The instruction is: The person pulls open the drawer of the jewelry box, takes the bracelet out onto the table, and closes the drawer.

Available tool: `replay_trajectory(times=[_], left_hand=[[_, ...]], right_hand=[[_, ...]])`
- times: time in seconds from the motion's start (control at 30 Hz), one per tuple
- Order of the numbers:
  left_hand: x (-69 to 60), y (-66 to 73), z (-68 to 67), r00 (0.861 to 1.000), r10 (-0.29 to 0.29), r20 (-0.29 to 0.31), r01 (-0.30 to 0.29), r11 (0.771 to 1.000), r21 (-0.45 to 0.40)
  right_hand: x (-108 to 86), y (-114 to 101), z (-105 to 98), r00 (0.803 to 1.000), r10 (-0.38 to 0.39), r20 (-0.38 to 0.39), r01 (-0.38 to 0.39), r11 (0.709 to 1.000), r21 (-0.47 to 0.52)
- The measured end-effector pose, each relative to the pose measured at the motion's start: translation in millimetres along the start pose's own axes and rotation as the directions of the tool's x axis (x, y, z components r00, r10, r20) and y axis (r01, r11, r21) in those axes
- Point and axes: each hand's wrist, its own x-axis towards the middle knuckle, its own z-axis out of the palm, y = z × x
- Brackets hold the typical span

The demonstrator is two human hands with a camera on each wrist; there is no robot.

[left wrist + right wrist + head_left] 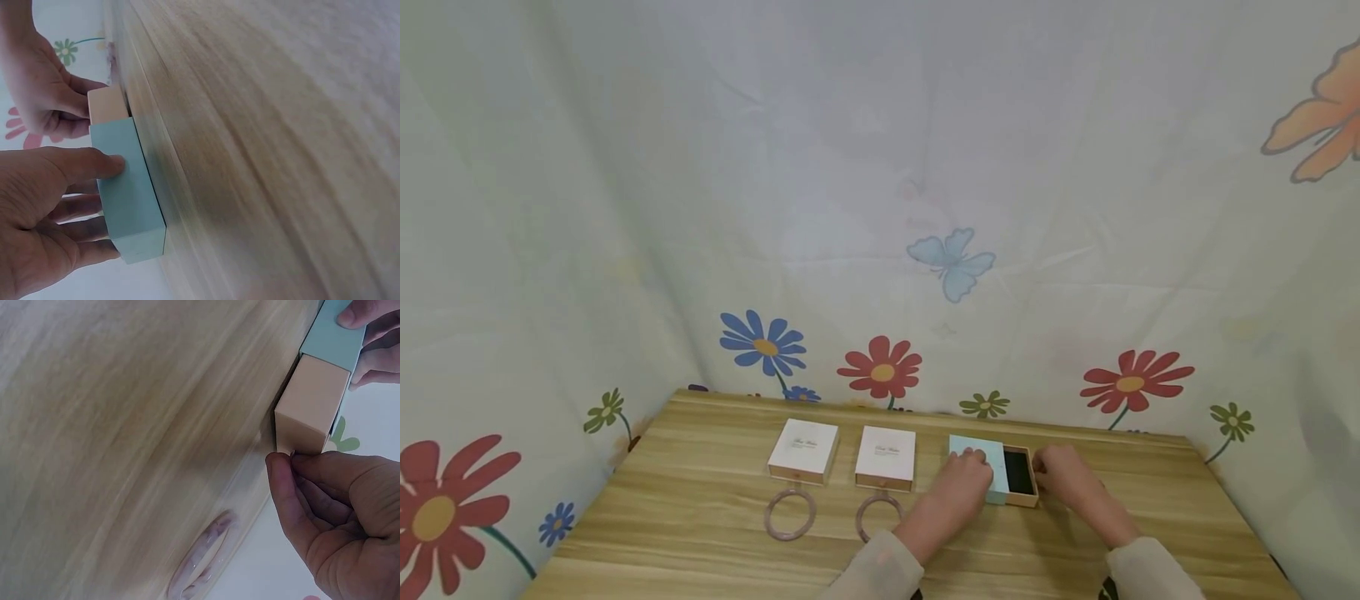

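Observation:
A light blue box sleeve lies on the table with its tan drawer slid partly out to the right. Black lining shows inside the drawer. My left hand grips the sleeve, thumb on the near side and fingers on the far side. At the drawer's outer end, my right hand pinches a small pull with thumb and forefinger; the fingertips mostly hide it. Beyond that hand, the right wrist view has a purplish translucent bangle on the table.
Two white boxes with print on their lids, one at left and one in the middle, sit toward the back. In front of them lie a left bangle and a middle bangle, the latter partly behind my left arm. A flowered curtain surrounds the wooden table.

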Motion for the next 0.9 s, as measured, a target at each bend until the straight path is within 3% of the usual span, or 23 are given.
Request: replay_trajectory(times=[0.3, 0.43, 0.9], left_hand=[[-1.0, -0.2, -1.1, 1.000, 0.005, -0.017, -0.005, 1.000, 0.005], [-2.2, -0.7, -2.8, 1.000, 0.010, -0.028, -0.010, 1.000, 0.002], [-1.0, 0.2, -3.3, 1.000, -0.004, 0.007, 0.004, 1.000, 0.013]], right_hand=[[-0.2, -9.2, 1.5, 1.000, 0.013, -0.006, -0.013, 1.000, 0.012], [-0.1, -12.1, 1.9, 0.999, -0.018, -0.044, 0.019, 1.000, 0.016], [7.8, -30.5, 15.0, 0.994, -0.061, -0.096, 0.072, 0.991, 0.111]])
